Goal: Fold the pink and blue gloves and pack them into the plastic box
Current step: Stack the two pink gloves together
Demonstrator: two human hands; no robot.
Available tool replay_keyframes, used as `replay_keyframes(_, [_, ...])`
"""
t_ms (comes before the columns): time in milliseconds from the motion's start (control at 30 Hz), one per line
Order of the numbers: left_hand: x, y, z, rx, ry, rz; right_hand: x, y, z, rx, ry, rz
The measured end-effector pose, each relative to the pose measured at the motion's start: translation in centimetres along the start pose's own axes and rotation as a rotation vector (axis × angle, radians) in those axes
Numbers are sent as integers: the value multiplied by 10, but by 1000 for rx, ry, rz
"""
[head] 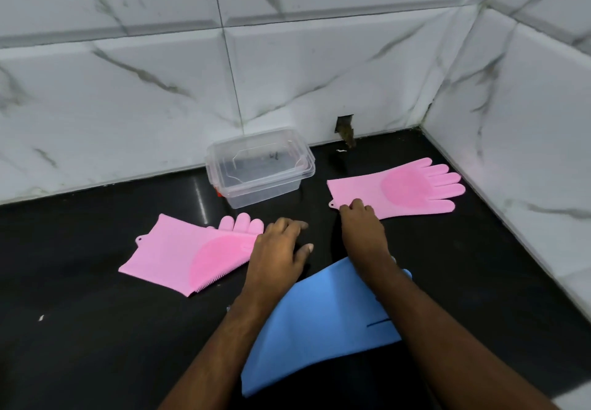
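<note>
While our right hand point(358, 217) curls its fingertips point(347, 207) onto the near cuff edge of the flat pink glove point(403, 187), seemingly pinching it beside its little hanging tab, our left hand point(278, 249) lies with fingers straight and relaxed, resting on the finger end of the other pink glove point(182, 256) and grasping nothing. We judge the step in hand to be the start of folding the right-hand pink glove: it lies fully spread, palm pad up, fingers pointing to the side wall, and nothing has gone into the box yet. The glove on the left looks partly doubled over, its fingers tucked behind the palm, though we cannot tell whether that fold is finished. The next move, as we see it, calls for lifting the pinched cuff and carrying it over toward the glove's fingers, with the left hand free to come across and press the crease. Beneath our forearms lies a blue glove point(319, 323), spread flat and unfolded. The plastic box point(259, 171) stands against the tiled wall point(128, 89), between the two pink gloves and farther back on the black counter point(80, 329); its clear lid appears to sit on top, so it would need removing before packing.
</note>
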State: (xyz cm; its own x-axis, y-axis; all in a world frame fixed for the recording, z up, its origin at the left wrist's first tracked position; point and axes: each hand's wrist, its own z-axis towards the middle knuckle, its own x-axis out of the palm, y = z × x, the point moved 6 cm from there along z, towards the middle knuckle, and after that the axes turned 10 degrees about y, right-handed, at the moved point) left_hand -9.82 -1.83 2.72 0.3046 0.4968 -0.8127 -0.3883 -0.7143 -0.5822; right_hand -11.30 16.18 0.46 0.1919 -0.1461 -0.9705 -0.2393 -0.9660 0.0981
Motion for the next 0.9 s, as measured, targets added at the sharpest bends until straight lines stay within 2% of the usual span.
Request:
replay_keyframes(100, [13,-3,4,11,56,-11,2,-4,3,-3,30,113])
replay_keyframes(133, [17,-2,3,-9,62,-118,1,-4,2,-5,49,178])
replay_keyframes(167, [20,1,3,-69,64,-323,0,-1,0,-17,65,251])
replay_keyframes(267, [35,3,1,-340,55,-1215,-4,19,-18,-102,83,459])
replay_keyframes(333, [42,0,4,-419,91,-1447,-5,34,-35,-151,86,583])
replay_keyframes(400, [38,-1,6,-420,99,-1461,-5,48,-48,-232,74,656])
replay_keyframes(533, [28,12,3,-395,-100,-1385,-3,65,-58,-420,97,631])
replay_keyframes(667, [23,25,-9,-420,-218,-1192,1,62,-59,-477,100,608])
replay_keyframes(767, [15,25,-16,-379,-186,-1030,1,62,-57,-462,21,493])
replay_keyframes(900, [-9,32,-24,-372,-240,-711,9,71,-49,-384,126,319])
